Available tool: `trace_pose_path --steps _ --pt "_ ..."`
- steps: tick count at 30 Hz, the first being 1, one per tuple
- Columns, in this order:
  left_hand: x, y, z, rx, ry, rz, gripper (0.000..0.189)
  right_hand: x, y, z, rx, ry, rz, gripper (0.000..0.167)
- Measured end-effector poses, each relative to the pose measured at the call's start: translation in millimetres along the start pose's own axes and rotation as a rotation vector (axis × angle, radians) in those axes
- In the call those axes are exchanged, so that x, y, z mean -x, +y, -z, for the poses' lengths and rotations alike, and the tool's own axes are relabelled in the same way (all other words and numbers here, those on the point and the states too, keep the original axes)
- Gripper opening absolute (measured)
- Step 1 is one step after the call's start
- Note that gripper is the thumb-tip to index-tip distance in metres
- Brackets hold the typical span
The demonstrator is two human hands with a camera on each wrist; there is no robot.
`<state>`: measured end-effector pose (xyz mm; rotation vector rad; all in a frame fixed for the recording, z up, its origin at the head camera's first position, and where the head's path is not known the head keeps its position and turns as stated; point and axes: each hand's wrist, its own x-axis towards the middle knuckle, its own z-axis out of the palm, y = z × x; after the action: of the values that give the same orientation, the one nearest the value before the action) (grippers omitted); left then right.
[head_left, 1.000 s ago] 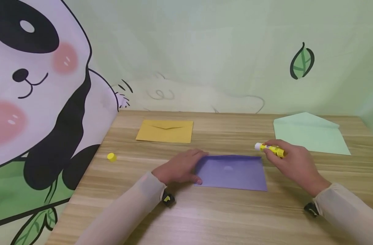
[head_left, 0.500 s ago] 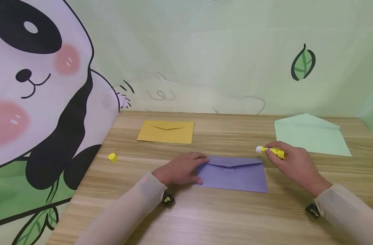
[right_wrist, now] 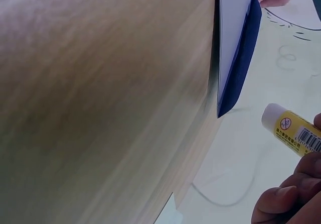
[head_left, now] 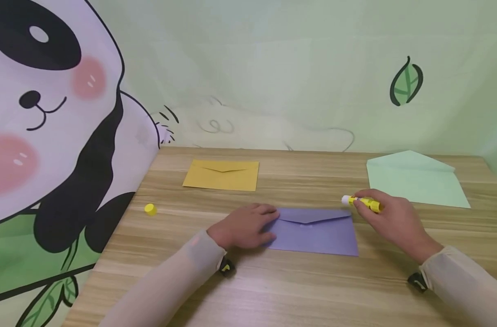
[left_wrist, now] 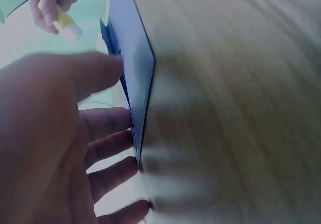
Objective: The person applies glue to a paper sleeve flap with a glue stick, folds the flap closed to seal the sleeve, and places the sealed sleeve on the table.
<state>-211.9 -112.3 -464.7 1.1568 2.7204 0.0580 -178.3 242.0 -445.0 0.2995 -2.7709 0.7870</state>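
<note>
A purple envelope [head_left: 313, 238] lies on the table in the head view, its flap [head_left: 313, 215] folded down over its far edge but slightly raised in the right wrist view. My left hand [head_left: 248, 225] rests on the envelope's left end, fingers spread and fairly straight; the left wrist view shows the fingertips along its edge. Just right of the envelope, my right hand [head_left: 395, 222] holds an uncapped yellow glue stick [head_left: 366, 203], its white end pointing left. The stick's label shows in the right wrist view, with the fingers curled round its lower part.
A yellow envelope [head_left: 221, 176] with its flap down lies at the back left. At the back right is a light green envelope [head_left: 411, 181], flap up. The yellow cap [head_left: 150, 209] stands near the table's left edge. A panda-printed backdrop [head_left: 252, 81] rises behind the table [head_left: 297, 290].
The purple envelope's flap has come down from standing up to lying over the body. My left hand has shifted slightly right, its thumb moving up. The right hand keeps holding the glue stick.
</note>
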Motion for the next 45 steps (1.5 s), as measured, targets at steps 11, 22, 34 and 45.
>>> trace_pose_path --steps 11,22,34,45 --pt "-15.2 23.4 -1.7 -0.253 0.047 0.022 0.05 -2.9 -2 -2 -0.044 0.145 0.055 0.018" --pt "-21.3 31.1 0.5 -0.177 0.018 0.013 0.058 -3.5 -4 -3 -0.053 0.131 0.042 0.018" --pt "-26.4 41.1 0.8 -0.209 0.045 -0.012 0.055 -3.8 -5 -3 -0.051 0.127 0.035 0.018" --pt "-23.1 47.5 -0.1 -0.276 0.039 -0.018 0.054 -0.4 0 -5 -0.072 0.142 0.04 0.016"
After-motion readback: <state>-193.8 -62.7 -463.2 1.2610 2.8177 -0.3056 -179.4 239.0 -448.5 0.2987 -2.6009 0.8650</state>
